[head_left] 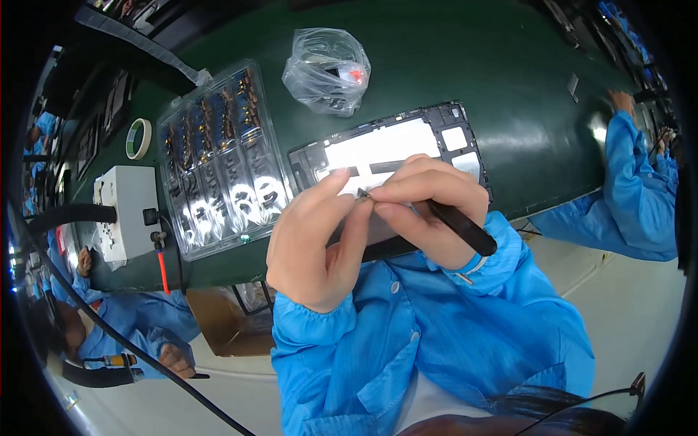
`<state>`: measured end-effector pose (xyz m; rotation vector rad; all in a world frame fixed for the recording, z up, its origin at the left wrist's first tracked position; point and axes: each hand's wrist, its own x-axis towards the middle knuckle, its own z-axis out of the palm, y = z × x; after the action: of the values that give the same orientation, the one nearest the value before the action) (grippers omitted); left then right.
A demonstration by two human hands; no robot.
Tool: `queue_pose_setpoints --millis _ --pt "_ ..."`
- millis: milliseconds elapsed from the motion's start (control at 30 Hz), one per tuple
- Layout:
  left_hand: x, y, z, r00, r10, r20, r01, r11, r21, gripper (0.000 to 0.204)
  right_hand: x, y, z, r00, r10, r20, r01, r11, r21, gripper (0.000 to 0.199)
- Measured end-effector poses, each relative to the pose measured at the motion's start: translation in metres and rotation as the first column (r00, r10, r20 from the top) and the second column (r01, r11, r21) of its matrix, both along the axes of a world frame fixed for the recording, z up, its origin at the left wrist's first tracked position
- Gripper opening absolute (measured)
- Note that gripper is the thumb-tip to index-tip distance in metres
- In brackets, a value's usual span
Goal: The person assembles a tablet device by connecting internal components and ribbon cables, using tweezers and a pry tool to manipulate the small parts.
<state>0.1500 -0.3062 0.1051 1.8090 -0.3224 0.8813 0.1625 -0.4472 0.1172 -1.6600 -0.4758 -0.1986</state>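
Observation:
My left hand [309, 243] and my right hand [432, 207] meet fingertip to fingertip above the near edge of a tablet frame. Between their tips is a small dark piece [362, 193], too small to name. A black stick-shaped tool [463, 227] rests inside my right hand, its thick rounded end sticking out toward the wrist; its other end is hidden. The black tablet frame [451, 116], with bright silver-white panels inside, lies flat under the hands, which cover its near part. A band circles my right wrist.
Left of the frame, a clear compartment tray [218, 156] holds several rows of small parts. Behind stands a clear plastic bag [327, 73]. Further left are a tape roll [138, 139] and a white box [131, 211] with cables. Co-workers in blue sit at both sides.

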Motion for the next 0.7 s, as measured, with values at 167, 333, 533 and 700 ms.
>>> queue_pose_setpoints --millis 167,333,533,700 --pt "-0.004 0.003 0.002 0.994 0.089 0.066 -0.099 0.98 0.175 0.025 -0.007 0.008 -0.003 0.998 0.009 0.064 -0.01 1.0 0.025 0.019" --pt "-0.005 0.008 0.003 0.993 0.099 0.065 -0.107 0.985 0.133 0.023 -0.006 0.014 -0.004 0.986 -0.006 0.166 0.004 1.0 0.015 0.02" --pt "-0.021 0.07 -0.005 0.939 0.339 0.055 -0.328 0.84 0.431 0.021 -0.005 -0.019 0.007 0.976 -0.044 0.215 0.073 0.989 -0.129 0.017" --pt "-0.041 0.13 -0.027 0.896 0.443 -0.03 -0.293 0.642 0.708 0.017 0.012 -0.06 0.014 0.943 -0.188 0.274 0.275 0.905 -0.325 0.011"
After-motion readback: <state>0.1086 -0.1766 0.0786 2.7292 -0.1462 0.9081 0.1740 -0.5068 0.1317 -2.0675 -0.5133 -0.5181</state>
